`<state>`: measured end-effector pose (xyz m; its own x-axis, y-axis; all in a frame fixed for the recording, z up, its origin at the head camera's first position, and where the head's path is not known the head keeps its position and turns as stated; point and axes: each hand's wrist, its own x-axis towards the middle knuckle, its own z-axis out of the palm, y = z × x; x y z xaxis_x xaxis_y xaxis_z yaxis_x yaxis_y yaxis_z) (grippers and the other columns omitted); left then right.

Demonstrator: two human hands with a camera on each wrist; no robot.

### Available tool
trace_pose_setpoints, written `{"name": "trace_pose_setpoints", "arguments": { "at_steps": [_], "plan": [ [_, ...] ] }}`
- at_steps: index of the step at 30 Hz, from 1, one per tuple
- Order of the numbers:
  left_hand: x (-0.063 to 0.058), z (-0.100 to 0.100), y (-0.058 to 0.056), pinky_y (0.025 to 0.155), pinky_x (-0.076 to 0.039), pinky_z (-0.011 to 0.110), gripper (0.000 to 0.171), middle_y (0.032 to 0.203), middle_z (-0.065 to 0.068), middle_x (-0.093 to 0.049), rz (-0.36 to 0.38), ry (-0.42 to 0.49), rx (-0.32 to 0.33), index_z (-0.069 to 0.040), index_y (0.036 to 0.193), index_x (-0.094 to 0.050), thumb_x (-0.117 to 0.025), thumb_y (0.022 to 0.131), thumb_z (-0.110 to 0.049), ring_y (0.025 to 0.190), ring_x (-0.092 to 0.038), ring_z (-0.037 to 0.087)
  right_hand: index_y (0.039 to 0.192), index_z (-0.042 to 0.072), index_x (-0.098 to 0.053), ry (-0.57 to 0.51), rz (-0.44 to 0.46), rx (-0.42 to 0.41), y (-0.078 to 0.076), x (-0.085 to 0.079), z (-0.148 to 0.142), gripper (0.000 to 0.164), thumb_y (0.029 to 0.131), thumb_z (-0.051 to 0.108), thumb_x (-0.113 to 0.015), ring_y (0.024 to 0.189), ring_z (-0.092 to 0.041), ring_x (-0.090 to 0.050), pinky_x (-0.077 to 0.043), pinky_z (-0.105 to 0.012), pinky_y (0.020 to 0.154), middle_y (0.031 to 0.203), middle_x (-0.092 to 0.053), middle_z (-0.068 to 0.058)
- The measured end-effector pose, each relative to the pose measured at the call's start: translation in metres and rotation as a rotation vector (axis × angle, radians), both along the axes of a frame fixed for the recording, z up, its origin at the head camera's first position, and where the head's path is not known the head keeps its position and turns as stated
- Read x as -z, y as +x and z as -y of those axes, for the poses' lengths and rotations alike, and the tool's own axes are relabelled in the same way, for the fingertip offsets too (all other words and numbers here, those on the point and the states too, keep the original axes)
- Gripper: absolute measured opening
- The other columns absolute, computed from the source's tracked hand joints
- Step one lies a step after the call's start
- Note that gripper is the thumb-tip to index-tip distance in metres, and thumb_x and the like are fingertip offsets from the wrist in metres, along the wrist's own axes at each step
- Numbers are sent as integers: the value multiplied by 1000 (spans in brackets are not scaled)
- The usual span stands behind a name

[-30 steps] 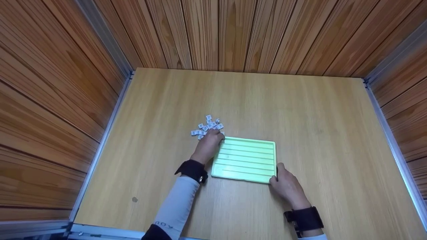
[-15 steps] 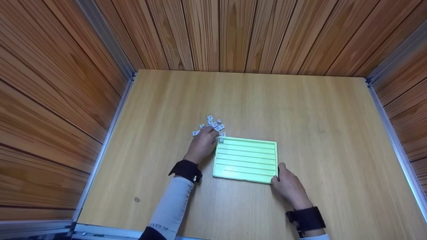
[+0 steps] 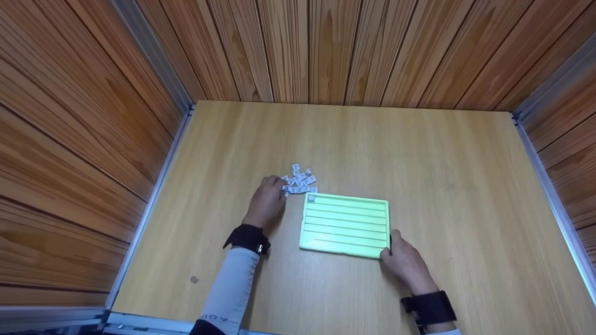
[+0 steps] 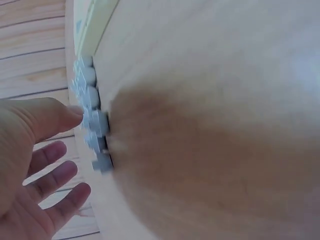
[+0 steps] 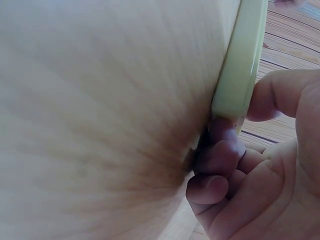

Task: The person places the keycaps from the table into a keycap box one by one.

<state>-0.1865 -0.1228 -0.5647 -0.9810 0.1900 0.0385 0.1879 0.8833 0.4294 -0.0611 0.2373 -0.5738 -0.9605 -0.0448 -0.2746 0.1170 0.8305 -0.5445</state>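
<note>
1. The left arm, in a pale grey fabric sleeve (image 3: 233, 277) with a black strap (image 3: 249, 238) at the wrist, reaches forward over the wood-grained surface (image 3: 428, 167) from the near edge.
2. The left hand (image 3: 264, 204) is at the left end of a loose cluster of small, square, pale blue-white tiles (image 3: 298, 180). Its thumb points toward the tiles, and three other fingers hang loosely bent and spread apart; the index finger is hidden in the left wrist view. Whether the thumb touches a tile cannot be told.
3. The right arm comes in from the near right, with a black wristband (image 3: 429, 307), the forearm angled inward.
4. The right hand (image 3: 406, 260) grips the near right corner of a light green rectangular tray (image 3: 347, 229) with long parallel ridges: thumb on one side of the rim, fingers curled against the corner.
5. The tray lies flat between the hands, slightly turned. One greyish tile (image 3: 311, 198) is inside its far left corner; the cluster lies on the surface just beyond that corner.
</note>
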Motion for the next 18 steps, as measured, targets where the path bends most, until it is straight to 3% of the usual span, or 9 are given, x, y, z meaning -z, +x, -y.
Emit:
{"name": "trace_pose_setpoints", "arguments": {
  "at_steps": [5,18],
  "plan": [
    [4,8,-1,102,-48,37,38,130,11,-58,59,27,-46,-5,132,-64,-67,95,-6,124,-51,26,111,-1,-44,3,7,1,0,0,0,25,91,11,-53,65,-21,-44,-34,-33,54,76,-42,-4],
    [14,12,-7,101,-49,40,28,123,16,-60,60,56,-84,1,123,-66,-63,97,-7,119,-54,30,114,-1,-45,-2,27,4,-1,-1,1,26,91,10,-52,63,-20,-43,-34,-32,52,76,-40,-3]
  ]
}}
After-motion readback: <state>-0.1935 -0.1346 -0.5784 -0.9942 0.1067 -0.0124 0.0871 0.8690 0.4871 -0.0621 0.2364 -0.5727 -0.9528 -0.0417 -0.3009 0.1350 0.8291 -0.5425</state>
